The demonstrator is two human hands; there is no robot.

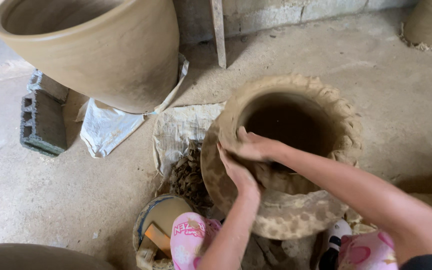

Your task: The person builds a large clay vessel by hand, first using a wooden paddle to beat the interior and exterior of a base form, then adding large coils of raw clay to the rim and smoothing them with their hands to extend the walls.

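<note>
Large smooth pot (101, 50) cut off at top edge; coiled pot's (296, 210) interior in shadow.

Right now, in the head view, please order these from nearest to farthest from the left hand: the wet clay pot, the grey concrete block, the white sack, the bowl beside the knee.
From the left hand:
1. Wet clay pot, touched at its near-left rim.
2. Bowl, below-left, by the knee.
3. White sack, left, under the big smooth pot.
4. Grey concrete block, far left.

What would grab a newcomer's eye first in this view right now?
The rough, unfinished clay pot at centre, with both hands pressed on its near-left rim: the left hand on the outside, the right hand over the lip. Next, the big smooth clay pot at upper left, beside a grey concrete block on the floor.
</note>
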